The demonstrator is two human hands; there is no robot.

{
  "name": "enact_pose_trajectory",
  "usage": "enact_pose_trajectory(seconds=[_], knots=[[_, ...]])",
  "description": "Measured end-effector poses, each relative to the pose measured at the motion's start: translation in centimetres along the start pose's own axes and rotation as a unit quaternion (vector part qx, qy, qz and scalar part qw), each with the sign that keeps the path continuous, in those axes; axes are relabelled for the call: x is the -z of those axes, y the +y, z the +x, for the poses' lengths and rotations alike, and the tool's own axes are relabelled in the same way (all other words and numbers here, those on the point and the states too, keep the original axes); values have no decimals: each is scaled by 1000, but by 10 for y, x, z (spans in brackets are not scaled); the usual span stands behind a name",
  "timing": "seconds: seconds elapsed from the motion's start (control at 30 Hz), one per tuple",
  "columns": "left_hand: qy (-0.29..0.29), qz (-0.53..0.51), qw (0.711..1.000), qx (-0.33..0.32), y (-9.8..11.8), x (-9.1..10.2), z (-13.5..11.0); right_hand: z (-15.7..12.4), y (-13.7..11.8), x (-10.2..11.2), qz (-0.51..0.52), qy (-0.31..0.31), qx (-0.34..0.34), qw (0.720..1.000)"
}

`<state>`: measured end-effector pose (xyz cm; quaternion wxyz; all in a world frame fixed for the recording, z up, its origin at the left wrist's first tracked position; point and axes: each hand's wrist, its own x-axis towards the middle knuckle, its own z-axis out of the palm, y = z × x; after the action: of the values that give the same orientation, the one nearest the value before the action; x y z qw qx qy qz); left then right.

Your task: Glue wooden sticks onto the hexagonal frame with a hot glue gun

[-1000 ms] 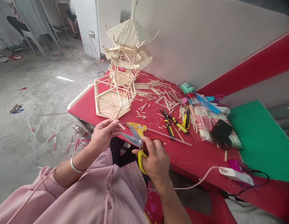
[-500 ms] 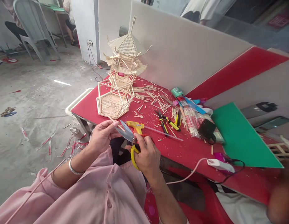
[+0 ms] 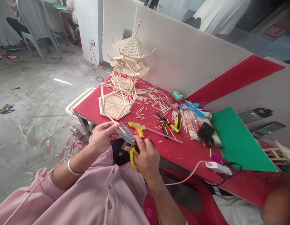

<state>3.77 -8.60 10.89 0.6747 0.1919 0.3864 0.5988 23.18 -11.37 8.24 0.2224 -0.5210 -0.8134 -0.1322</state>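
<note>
Between the fingers of my left hand (image 3: 104, 135) is a thin wooden stick (image 3: 111, 119), its end lying at the scissor blades. My right hand (image 3: 147, 156) grips the yellow-handled scissors (image 3: 127, 136), blades pointing up and left toward the stick. Just beyond the blades a yellow glue gun (image 3: 136, 127) lies on the red table (image 3: 145, 120), with a clear glue stick (image 3: 163, 135) behind it. A tiered pagoda model (image 3: 119, 104) built of wooden sticks stands at the table's left end, past my left hand.
Loose sticks (image 3: 147, 95) are scattered behind the model's right side. Black-and-yellow pliers (image 3: 167, 122), packets of sticks (image 3: 191, 123) and a green board (image 3: 243, 140) lie to the right. A white power strip (image 3: 219, 167) sits near the front edge. A blurred person's part (image 3: 278, 200) shows at lower right.
The camera view has shifted slightly. Both hands keep nearly the same pose, and the scissor blades look closer together around the stick.
</note>
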Motion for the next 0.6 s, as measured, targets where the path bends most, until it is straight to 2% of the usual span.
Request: enact_pose_trajectory(seconds=[0.2,0.37,0.6], knots=[[10,-4,1000,14,-3,3,1,-4,4,-2,15,0,18,1000],[12,0,1000,11,-8,1,1,-4,6,3,20,-34,-5,999],[-10,19,1000,2,-3,-3,-5,-6,2,7,20,-25,-23,999]])
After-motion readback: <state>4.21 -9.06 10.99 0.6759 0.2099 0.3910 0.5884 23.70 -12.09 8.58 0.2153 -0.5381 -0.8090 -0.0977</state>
